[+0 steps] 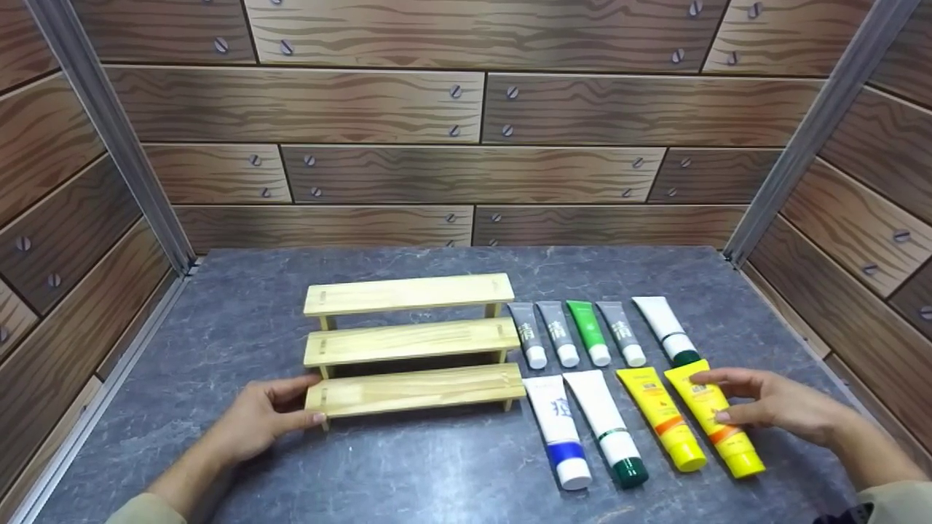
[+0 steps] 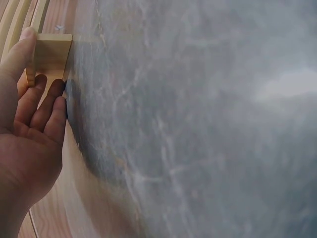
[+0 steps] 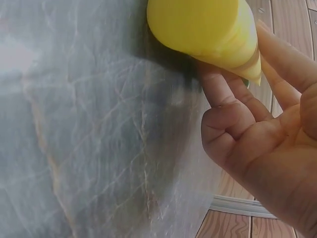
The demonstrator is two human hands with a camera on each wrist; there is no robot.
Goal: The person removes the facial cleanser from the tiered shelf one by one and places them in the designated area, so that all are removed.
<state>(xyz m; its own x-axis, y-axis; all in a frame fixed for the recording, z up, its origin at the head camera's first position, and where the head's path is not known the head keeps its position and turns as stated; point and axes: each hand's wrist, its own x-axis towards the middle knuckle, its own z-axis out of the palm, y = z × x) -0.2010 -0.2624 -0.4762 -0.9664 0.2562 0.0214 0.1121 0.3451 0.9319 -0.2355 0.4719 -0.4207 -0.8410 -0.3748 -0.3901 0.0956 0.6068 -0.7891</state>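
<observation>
My left hand (image 1: pixel 255 422) holds the left end of a three-tier wooden display stand (image 1: pixel 415 389), thumb at the front of the lowest step and forefinger behind. In the left wrist view, the thumb lies along the stand's end (image 2: pixel 53 44), with the other fingers near the tabletop. Over on the right, my right hand (image 1: pixel 786 404) has its thumb and forefinger on the outermost yellow tube (image 1: pixel 710 407), which lies with its cap toward me. The right wrist view shows this yellow tube (image 3: pixel 198 29) from its cap end, with fingers curled beside and partly behind it.
Beside the stand lie a second yellow tube (image 1: pixel 659 415), a blue-banded white tube (image 1: pixel 553 415) and a green-capped white tube (image 1: pixel 604 418). Behind them are several grey tubes (image 1: pixel 557 331), a green tube (image 1: pixel 588 331) and another white tube (image 1: pixel 662 324). Wood-patterned panels (image 1: pixel 378 109) enclose the table.
</observation>
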